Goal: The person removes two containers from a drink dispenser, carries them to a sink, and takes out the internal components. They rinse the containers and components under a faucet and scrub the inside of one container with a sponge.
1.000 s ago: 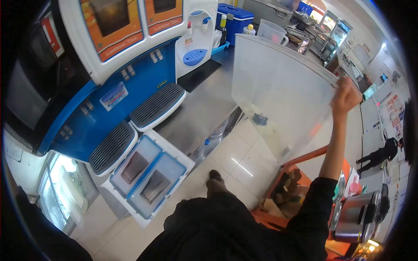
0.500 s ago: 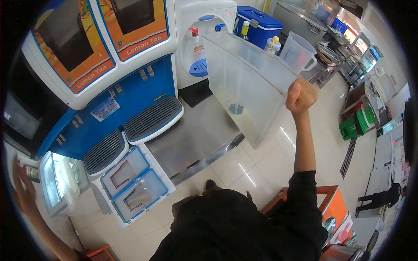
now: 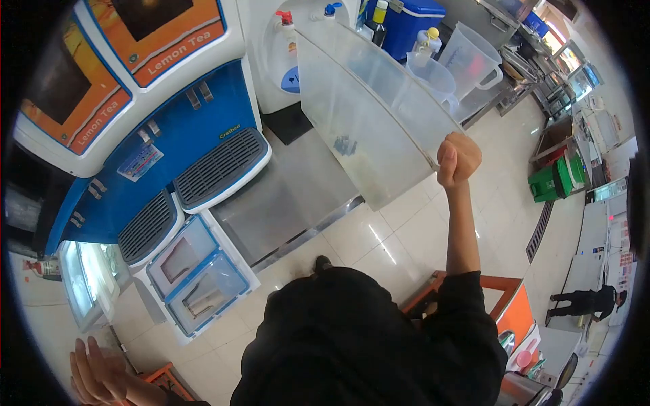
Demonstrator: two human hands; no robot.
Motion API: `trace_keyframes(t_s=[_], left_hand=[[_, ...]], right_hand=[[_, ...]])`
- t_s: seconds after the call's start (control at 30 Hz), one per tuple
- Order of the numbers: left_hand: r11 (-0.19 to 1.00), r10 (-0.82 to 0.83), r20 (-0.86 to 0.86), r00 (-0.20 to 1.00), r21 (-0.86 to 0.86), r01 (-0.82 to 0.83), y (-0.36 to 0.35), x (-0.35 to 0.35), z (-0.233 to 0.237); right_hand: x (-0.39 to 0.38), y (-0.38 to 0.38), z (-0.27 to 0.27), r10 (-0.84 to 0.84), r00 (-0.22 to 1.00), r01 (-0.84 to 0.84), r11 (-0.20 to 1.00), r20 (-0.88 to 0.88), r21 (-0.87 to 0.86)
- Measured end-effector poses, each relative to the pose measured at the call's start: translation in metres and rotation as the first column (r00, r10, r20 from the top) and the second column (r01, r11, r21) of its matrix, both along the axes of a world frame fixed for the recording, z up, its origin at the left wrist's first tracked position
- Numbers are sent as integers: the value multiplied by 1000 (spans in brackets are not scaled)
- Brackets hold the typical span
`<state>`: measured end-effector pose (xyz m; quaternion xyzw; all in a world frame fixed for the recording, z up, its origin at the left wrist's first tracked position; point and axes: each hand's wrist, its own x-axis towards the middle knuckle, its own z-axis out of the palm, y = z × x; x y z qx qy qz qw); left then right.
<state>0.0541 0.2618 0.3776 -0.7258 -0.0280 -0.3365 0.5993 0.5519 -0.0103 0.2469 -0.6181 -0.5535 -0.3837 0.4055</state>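
Observation:
My right hand (image 3: 462,159) is closed around the top corner of a large translucent rectangular plastic tub (image 3: 379,152), which hangs tilted in front of me. Inside the tub, near the bottom, shows a small dark bluish patch (image 3: 345,145). Down at the lower left, my left hand (image 3: 98,372) is empty, its fingers stretched out and pointing up. Nearest to that hand are the lit glass door (image 3: 81,287) of a small cooler and an orange frame (image 3: 168,379) low down.
A drink dispenser (image 3: 203,115) marked Lemon Tea, with black drip trays (image 3: 223,169), stands left on a steel counter (image 3: 288,203). Behind the tub are a water dispenser (image 3: 271,57), measuring jugs (image 3: 468,62) and a blue cooler box (image 3: 414,27). A person (image 3: 586,302) stands far right.
My left hand has come down and inward from beside the cooler at the left edge. The tub and my right hand have shifted slightly left in view, still gripped at the corner.

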Motion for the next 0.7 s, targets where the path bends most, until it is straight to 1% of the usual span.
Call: trace_keyframes(t_s=[0.07, 0.13, 0.17, 0.2, 0.27, 0.33, 0.37, 0.4, 0.43, 0.47, 0.5, 0.53, 0.57, 0.6, 0.63, 0.67, 0.7], left_hand=[[999, -15, -6, 1000, -29, 15, 2, 9, -2], [993, -109, -53, 993, 31, 111, 9, 13, -5], [993, -114, -53, 992, 29, 116, 9, 13, -6], [996, -86, -51, 995, 5, 87, 6, 12, -6], [999, -47, -48, 998, -17, 47, 3, 11, -6], [993, -120, -81, 990, 4, 120, -3, 17, -4], [994, -106, -85, 991, 3, 106, -7, 19, -7], [998, -53, 13, 999, -20, 53, -12, 20, -15], [999, 12, 112, 994, -42, -7, -15, 17, -23], [995, -49, 69, 996, -79, 55, -10, 3, -27], [991, -86, 36, 996, -103, 89, -7, -16, -28], [981, -105, 88, 991, -155, 118, -19, -1, -24], [991, 30, 127, 991, -133, -13, -23, -19, -34], [974, 116, 95, 989, -203, -95, -30, -24, -33], [983, 26, 96, 995, -183, -8, -23, -28, -31], [982, 70, 84, 994, -179, -54, -24, -37, -28], [980, 95, 70, 993, -182, -81, -24, -47, -25]], right_hand=[[-1, -6, -1, -14, 999, 13, 999, -32, -39], [-5, -6, 4, -73, 997, 74, 989, 13, -128], [-9, -9, 4, -149, 988, 153, 973, 38, -173], [-12, -10, 5, -151, 988, 155, 972, 38, -174], [-16, -7, 6, -192, 969, 215, 966, 158, -145], [-18, -6, 2, -203, 970, 222, 962, 133, -156], [-20, -7, -1, -222, 969, 237, 956, 107, -170], [-23, -7, -4, -203, 974, 218, 961, 100, -173], [-26, -7, -6, -263, 960, 275, 952, 100, -138], [-27, -4, -7, -306, 947, 315, 944, 98, -94], [-27, -9, -9, -345, 932, 357, 926, 106, -122], [-25, -15, -14, -364, 924, 378, 916, 115, -137], [-25, -8, -25, -366, 931, 365, 931, 15, 18], [-28, -11, -31, -504, 863, 502, 861, 10, 85], [-50, -1, -20, -488, 870, 492, 850, -70, 190], [-29, -12, -53, -729, 682, 711, 644, -58, 283], [-90, 22, 9, -601, 799, 541, 723, 6, 430]])
